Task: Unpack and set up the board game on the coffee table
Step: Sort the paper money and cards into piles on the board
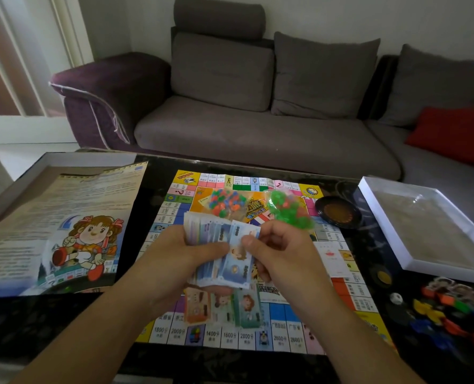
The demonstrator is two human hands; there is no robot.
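Note:
The game board (282, 325) lies unfolded on the dark coffee table (64, 322). Above its middle, my left hand (186, 250) grips a fanned stack of play money (216, 236). My right hand (277, 248) pinches the top blue note (237, 261) of that stack between thumb and fingers. Three small piles of sorted notes (224, 306) lie on the board below my hands. Two clear bags of coloured plastic pieces (224, 202) and green pieces (288, 209) rest on the board's far half. A small stack of white cards (331, 257) sits on the board's right side.
A box half with the printed rules sheet (64, 231) lies at the left. Another white box half (435, 231) stands at the right, a dark round dish (338, 210) beside it. A white die (396, 298) and several coloured pawns (451, 311) lie front right. A grey sofa (258, 128) stands behind the table.

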